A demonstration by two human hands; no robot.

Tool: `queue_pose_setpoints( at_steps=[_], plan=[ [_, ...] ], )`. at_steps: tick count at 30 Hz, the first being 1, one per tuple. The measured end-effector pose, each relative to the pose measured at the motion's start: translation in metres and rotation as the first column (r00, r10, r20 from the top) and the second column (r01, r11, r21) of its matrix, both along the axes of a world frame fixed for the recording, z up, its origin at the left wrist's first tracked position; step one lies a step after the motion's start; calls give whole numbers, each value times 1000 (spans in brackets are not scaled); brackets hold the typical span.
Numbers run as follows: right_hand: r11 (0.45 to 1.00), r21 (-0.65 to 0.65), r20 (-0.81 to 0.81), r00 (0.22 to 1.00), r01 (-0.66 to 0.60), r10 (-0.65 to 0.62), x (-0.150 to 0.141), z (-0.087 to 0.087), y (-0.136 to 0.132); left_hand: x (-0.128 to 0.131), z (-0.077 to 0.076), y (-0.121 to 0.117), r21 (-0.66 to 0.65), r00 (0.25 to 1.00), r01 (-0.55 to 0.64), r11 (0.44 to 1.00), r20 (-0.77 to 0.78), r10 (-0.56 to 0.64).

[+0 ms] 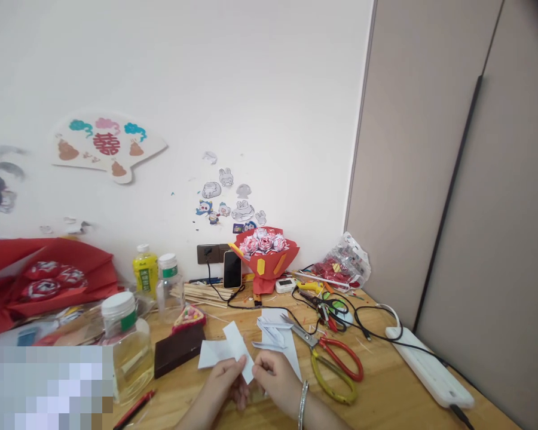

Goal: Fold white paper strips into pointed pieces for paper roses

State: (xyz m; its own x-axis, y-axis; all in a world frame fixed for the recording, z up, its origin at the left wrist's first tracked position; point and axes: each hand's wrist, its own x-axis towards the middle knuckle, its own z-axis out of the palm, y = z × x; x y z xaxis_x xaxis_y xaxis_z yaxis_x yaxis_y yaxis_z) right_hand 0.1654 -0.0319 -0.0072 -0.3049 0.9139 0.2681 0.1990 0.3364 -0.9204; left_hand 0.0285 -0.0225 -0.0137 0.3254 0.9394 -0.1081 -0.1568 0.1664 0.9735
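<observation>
A narrow strip of white paper [237, 341] slants up from between my two hands. My left hand [226, 379] pinches it at the lower left, thumb on top. At its lower right end, the fingers of my right hand [273, 371] are closed on the edge of the same strip. Another piece of white paper [213, 353] lies behind the strip, partly covered by it. Beyond my right hand, several folded paper pieces [271, 333] rest on a white sheet [291, 352]. Large scissors [316, 346] with red and yellow handles lie right of them, blades touching the paper.
Left stand clear jars [128, 352], a yellow bottle [144, 272] and a dark box [179, 351]. Behind are a red-wrapped bouquet [269, 257], a phone [232, 269] and wooden sticks [206, 294]. A white power strip [430, 367] with cables lies right. A red pen [134, 409] lies near the front.
</observation>
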Motion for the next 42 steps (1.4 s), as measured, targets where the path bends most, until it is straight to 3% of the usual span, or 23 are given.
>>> queue_pose_setpoints(
  at_steps=[9, 14, 23, 28, 39, 42],
  plan=[
    [999, -30, 4, 999, -38, 38, -2, -3, 1, 1, 11, -6, 45, 988, -154, 987, 15, 154],
    [998, -38, 13, 999, -46, 46, -3, -5, -1, -3, 11, -2, 57, 994, -110, 992, 16, 110],
    [996, -54, 23, 997, -74, 76, -4, -6, -3, -8, 14, -3, 102, 976, -216, 971, -3, 218],
    [995, -63, 50, 995, -80, 83, -4, -7, -5, -11, 16, 0, 120, 941, -337, 934, 8, 338],
    [997, -35, 109, 991, -72, 76, -5, -8, -5, -17, 23, 1, 178, 914, -405, 897, 46, 404],
    [999, 28, 126, 992, -26, 22, -6, -8, -3, -19, 20, 5, 199, 898, -436, 878, 41, 437]
  ],
)
